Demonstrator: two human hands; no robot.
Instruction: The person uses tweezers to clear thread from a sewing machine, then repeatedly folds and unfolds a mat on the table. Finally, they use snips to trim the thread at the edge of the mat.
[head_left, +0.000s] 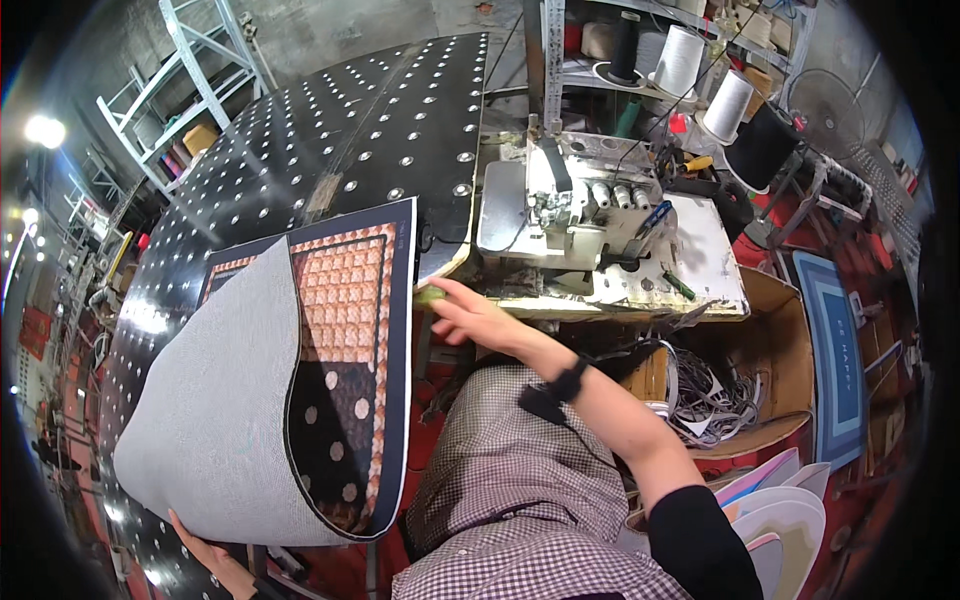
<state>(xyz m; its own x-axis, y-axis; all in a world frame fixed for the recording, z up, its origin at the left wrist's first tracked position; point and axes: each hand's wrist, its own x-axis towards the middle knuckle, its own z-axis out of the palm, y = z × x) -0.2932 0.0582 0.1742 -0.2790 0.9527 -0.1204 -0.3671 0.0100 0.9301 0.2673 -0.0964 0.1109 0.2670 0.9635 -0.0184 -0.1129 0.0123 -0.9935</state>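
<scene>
Left side to upper centre: black table [420,110] dotted with shiny metal studs. Lower left: your left hand [208,556] at the near edge of the mat; fingers partly hidden, so cannot tell whether they are clamped on it. Mat [215,410] lies left of centre on the table, one part folded over, grey backing up, brown-and-black patterned face showing along its right side. Centre: your right hand [475,318] just beside the mat's right edge, fingers curled and slightly apart; small greenish item [429,296] at the fingertips, grip on it cannot be told. Right of that, upper centre: sewing machine [590,205]. Lower right: cardboard box [778,400] holding grey strips [715,400]. Far right: blue mat with stepped borders [836,350], standing on edge.
</scene>
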